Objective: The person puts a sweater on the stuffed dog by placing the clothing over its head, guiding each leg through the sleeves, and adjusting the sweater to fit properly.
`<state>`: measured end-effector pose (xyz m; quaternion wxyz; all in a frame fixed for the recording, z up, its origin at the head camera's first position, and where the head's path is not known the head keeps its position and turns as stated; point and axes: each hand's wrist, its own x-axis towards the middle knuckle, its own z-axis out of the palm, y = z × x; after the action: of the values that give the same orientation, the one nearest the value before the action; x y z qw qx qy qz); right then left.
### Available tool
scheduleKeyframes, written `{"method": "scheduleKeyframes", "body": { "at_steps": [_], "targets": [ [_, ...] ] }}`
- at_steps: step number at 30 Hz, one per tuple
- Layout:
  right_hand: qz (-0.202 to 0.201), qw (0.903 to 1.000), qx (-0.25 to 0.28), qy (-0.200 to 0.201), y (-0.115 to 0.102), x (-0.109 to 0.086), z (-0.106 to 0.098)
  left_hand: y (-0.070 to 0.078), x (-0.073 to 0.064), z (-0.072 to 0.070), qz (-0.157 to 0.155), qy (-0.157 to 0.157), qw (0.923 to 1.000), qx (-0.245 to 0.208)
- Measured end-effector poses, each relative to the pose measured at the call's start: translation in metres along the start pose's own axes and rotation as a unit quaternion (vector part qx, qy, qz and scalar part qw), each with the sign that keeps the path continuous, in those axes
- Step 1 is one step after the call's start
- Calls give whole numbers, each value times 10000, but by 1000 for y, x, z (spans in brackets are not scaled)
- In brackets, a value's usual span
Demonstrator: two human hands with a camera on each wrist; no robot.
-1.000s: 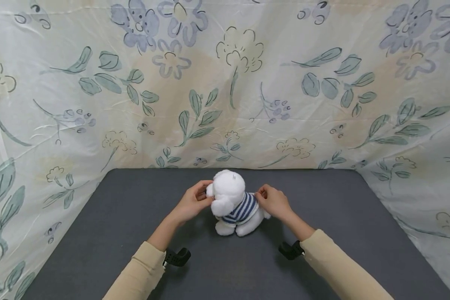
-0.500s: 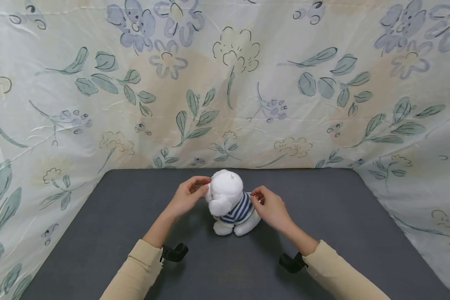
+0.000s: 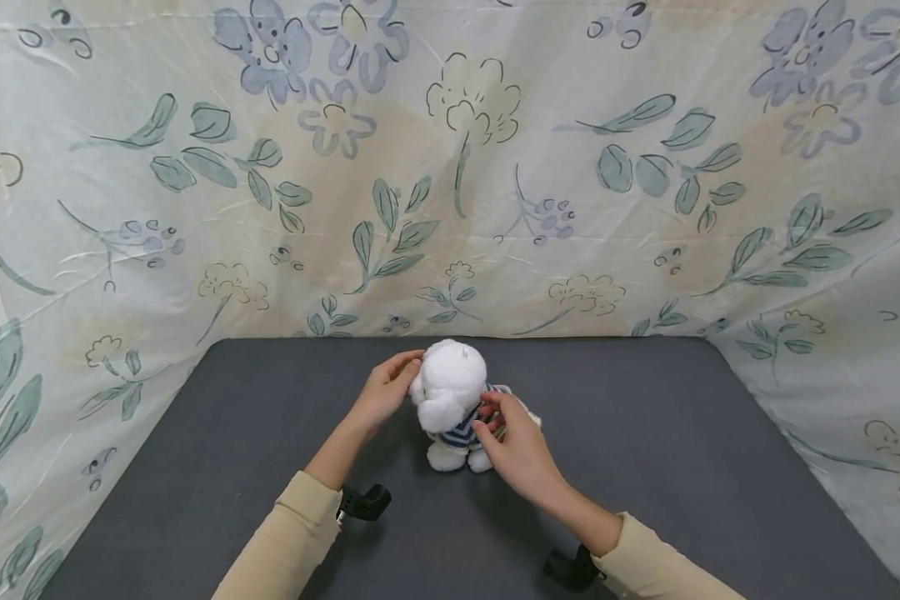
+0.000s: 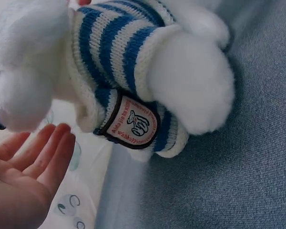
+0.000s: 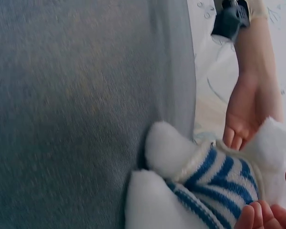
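A white plush dog (image 3: 453, 371) in a blue-and-white striped knitted sweater (image 4: 117, 43) sits upright on the dark table, its head towards my left hand. My left hand (image 3: 384, 393) is at the muzzle side of the head. In the left wrist view its fingers (image 4: 55, 152) lie extended just below the muzzle. My right hand (image 3: 521, 450) is at the sweater's near side, thumb and fingers apart. The right wrist view shows only its fingertips (image 5: 260, 214) by the striped knit. A patch with red lettering (image 4: 133, 121) is sewn on the sweater.
The dark grey tabletop (image 3: 232, 467) extends around the plush dog. Behind it hangs a floral-patterned cloth (image 3: 495, 167), which also covers the sides. Each wrist wears a black camera mount (image 3: 366, 502).
My right hand has moved left and towards me, from the back of the sweater to its near side. My left hand has shifted slightly at the head. The plush dog stays in place.
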<state>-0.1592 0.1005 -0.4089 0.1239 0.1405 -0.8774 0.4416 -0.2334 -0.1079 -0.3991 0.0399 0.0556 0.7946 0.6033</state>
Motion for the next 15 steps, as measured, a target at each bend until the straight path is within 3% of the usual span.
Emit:
{"method": "scheduleKeyframes", "body": {
  "at_steps": [6, 15],
  "targets": [
    [-157, 9993, 339, -14, -4, -6, 7, 2, 0, 3, -208, -309, 9972, -649],
    [113, 9985, 525, -123, -13, -11, 9, 7, -4, 7, -350, -314, 9926, -1121]
  ]
}}
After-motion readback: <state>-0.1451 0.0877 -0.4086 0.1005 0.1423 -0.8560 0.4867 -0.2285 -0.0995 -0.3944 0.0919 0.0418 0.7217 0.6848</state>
